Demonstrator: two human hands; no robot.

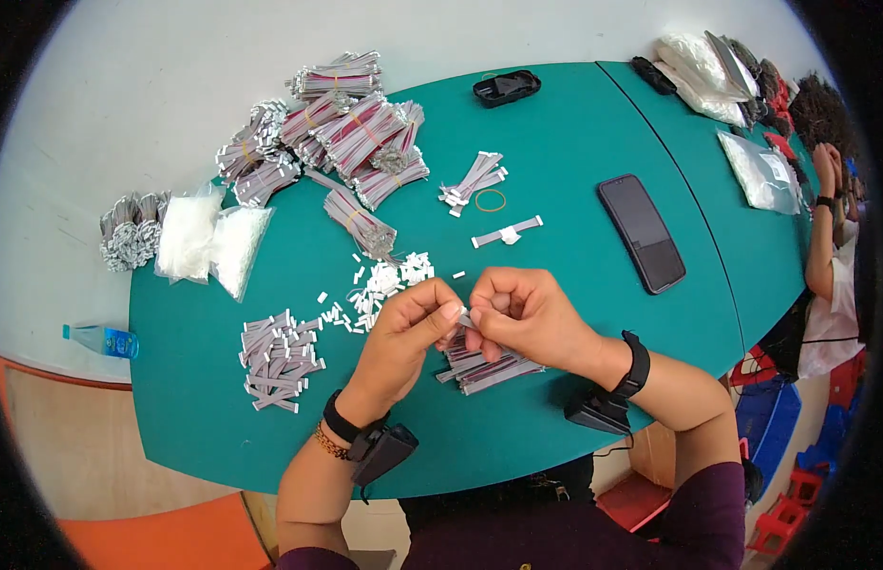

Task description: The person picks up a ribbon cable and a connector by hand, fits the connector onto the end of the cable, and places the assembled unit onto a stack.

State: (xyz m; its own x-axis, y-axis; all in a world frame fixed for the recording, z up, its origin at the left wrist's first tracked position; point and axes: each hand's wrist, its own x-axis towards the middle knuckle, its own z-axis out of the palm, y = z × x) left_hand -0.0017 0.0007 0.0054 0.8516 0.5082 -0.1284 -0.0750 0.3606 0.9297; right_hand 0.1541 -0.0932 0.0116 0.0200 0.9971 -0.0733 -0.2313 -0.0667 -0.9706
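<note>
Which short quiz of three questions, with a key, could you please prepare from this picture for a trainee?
1. True or false: the pile of flat cables with white ends lies to the left of the left hand.
2. Which of these lies nearest to the far edge of the green table? A) the phone; B) the black open case; C) the loose white connectors.
3. What do the left hand and the right hand hold together at their fingertips?

Key:
1. True.
2. B.
3. A grey cable with a white end, partly hidden by the fingers.
</note>
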